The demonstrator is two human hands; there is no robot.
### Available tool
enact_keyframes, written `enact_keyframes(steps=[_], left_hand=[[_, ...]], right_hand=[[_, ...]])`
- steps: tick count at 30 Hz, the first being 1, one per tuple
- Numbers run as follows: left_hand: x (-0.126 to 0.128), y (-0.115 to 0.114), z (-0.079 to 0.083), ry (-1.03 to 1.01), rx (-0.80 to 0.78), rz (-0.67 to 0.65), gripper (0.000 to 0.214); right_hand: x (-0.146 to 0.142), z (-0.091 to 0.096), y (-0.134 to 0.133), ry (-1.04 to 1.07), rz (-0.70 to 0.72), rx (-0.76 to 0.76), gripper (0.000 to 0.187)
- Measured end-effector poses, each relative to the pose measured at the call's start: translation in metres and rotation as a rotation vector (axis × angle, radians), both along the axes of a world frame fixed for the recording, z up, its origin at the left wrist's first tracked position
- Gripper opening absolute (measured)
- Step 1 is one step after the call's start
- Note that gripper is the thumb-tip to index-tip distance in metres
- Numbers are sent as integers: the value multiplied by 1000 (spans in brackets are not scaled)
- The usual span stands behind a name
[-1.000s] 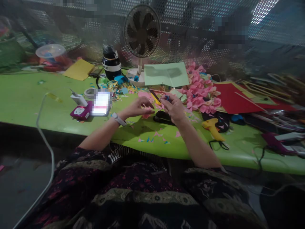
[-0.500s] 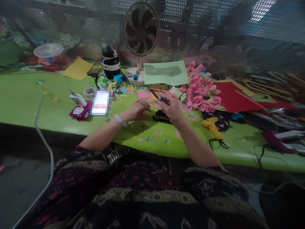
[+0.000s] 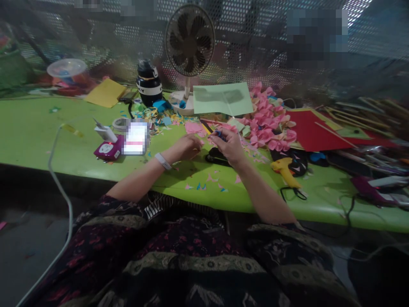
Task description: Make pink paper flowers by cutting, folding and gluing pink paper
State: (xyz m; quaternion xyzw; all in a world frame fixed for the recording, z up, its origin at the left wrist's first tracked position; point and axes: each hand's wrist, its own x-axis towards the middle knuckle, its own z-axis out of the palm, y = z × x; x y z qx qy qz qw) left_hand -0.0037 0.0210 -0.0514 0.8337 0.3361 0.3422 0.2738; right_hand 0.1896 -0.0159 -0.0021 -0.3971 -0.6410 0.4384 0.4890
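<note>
My left hand [image 3: 186, 148], with a white wristband, rests low on the green table [image 3: 38, 136] with its fingers curled over small pink paper scraps; what it holds is too small to make out. My right hand [image 3: 230, 147] is closed in a pinch on a small blue-handled tool [image 3: 220, 134], perhaps scissors, just above a black stapler-like object [image 3: 214, 158]. A pink paper piece [image 3: 193, 127] lies just beyond the hands.
A pile of pink paper flowers [image 3: 267, 123], red sheet [image 3: 315, 130] and sticks lie to the right. A yellow glue gun [image 3: 285, 170] sits near the front edge. Behind are a desk fan [image 3: 189, 42], a pale green sheet [image 3: 222, 98], a dark bottle [image 3: 148, 85], tape roll [image 3: 120, 124] and charger [image 3: 105, 149].
Both hands have come down from a raised position toward the table. The right hand moved slightly left with the blue tool; the left hand curled onto the paper scraps.
</note>
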Motion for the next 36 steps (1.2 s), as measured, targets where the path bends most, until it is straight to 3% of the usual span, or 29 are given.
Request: enact_keyframes(steps=[2, 5, 8, 14, 22, 26, 29, 32, 36], left_hand=[[0, -3, 7, -77, -37, 20, 16], [-1, -12, 24, -347, -123, 75, 11], [-1, -22, 38, -598, -231, 74, 4], [7, -33, 43, -819, -381, 92, 10], [14, -33, 32, -871, -457, 77, 20], [14, -29, 26, -894, -437, 30, 32], [14, -29, 23, -901, -449, 74, 38], [13, -31, 23, -794, -548, 80, 40], [13, -36, 23, -675, -630, -14, 45]], right_hand=[[1, -2, 2, 8, -12, 7, 27], [1, -2, 4, 52, -60, -2, 26], [1, 3, 3, 142, -78, -97, 25], [-3, 14, -10, 225, 177, -372, 29], [-10, 11, -19, 331, 274, -482, 34], [-10, 10, -17, 352, 209, -465, 32], [-9, 8, -11, 375, 125, -418, 35], [-7, 4, -5, 394, 68, -363, 36], [-7, -1, -1, 407, 29, -303, 37]])
